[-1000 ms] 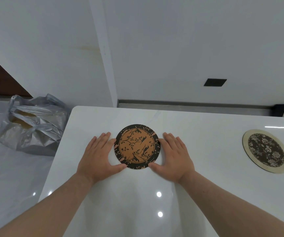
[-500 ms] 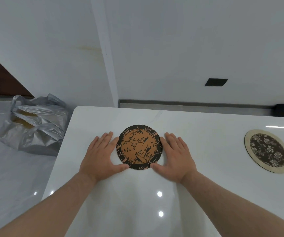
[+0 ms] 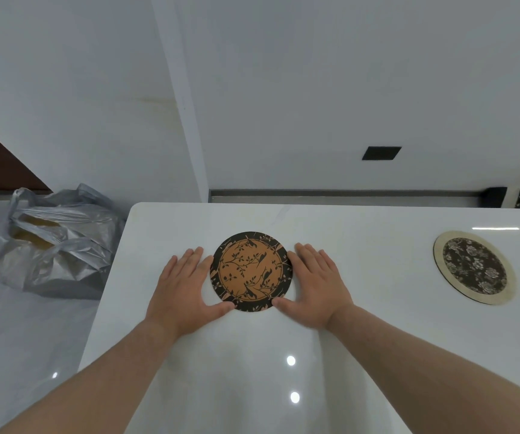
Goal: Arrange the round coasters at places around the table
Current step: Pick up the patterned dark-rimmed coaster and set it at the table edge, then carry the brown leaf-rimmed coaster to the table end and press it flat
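Observation:
A round orange coaster (image 3: 251,271) with a black rim and a leaf-and-bird pattern lies flat on the white table (image 3: 361,355), near its far left corner. My left hand (image 3: 183,285) rests flat on the table against the coaster's left edge, thumb at its near rim. On the other side my right hand (image 3: 316,283) mirrors it, fingers spread, thumb touching the near rim. Neither hand lifts the coaster. A second round coaster (image 3: 474,267), dark floral with a pale rim, lies flat at the right.
The table's left edge runs close beside my left hand. A grey plastic bag (image 3: 53,245) sits on the floor to the left. A white wall with a dark rectangular opening (image 3: 381,153) stands behind the table.
The hands and orange coaster hold almost the same pose. The view has drifted slightly, so everything sits a little further right in the frame.

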